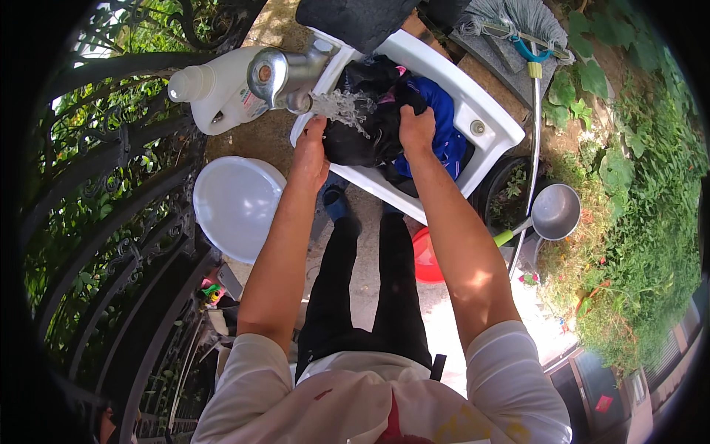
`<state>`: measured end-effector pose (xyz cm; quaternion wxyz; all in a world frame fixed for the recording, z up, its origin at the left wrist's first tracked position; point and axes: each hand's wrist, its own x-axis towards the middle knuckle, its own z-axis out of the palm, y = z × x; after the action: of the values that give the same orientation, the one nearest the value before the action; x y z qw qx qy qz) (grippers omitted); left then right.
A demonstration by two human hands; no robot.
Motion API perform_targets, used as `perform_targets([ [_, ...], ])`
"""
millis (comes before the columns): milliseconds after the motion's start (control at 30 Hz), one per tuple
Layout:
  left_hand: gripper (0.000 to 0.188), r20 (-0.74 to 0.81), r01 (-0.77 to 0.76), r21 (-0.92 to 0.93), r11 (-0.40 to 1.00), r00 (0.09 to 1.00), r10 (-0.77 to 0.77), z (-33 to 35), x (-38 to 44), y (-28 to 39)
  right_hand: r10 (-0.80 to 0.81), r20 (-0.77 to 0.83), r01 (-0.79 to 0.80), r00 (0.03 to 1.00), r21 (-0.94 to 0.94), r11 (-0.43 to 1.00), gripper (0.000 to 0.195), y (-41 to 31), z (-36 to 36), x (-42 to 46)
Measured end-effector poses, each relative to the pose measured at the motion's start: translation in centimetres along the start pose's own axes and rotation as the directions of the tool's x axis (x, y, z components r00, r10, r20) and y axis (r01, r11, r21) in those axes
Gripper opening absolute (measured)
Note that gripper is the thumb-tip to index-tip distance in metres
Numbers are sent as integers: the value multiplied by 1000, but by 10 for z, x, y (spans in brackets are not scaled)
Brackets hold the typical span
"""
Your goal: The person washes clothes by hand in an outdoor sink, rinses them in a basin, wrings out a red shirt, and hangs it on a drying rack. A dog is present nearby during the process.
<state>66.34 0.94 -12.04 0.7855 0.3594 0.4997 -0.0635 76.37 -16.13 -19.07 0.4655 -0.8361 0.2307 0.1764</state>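
A metal faucet (280, 77) pours water onto a black cloth garment (355, 139) in a white sink (488, 105). My left hand (312, 152) grips the garment's left edge, near the sink's rim and just below the stream. Bunched black fabric is held in my right hand (417, 127), at the garment's right side. Blue cloth (441, 119) with thin light stripes lies in the sink beyond my right hand. A bit of pink shows among the dark fabric near the top. The fingertips of both hands are partly hidden by cloth.
A white plastic jug (222, 89) stands left of the faucet, above a white basin (239, 208). At right are a mop (535, 105), a metal ladle-like pot (556, 212) and a black round planter (507, 194). A red basin (427, 258) sits below the sink. An iron fence (127, 183) runs along the left.
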Motion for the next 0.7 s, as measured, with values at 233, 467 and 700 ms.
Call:
perform_targets([
  [233, 53, 77, -196, 772, 604, 973, 218, -28, 62, -47, -497, 413, 631, 763, -311, 711, 50, 21, 54, -51],
  [467, 61, 31, -234, 690, 685, 955, 295, -34, 43, -50, -251, 404, 378, 880, -273, 885, 42, -2, 32, -21],
  [700, 57, -42, 188, 425, 885, 981, -188, -13, -68, -63, 98, 294, -175, 951, 247, 953, 43, -58, -95, -80],
])
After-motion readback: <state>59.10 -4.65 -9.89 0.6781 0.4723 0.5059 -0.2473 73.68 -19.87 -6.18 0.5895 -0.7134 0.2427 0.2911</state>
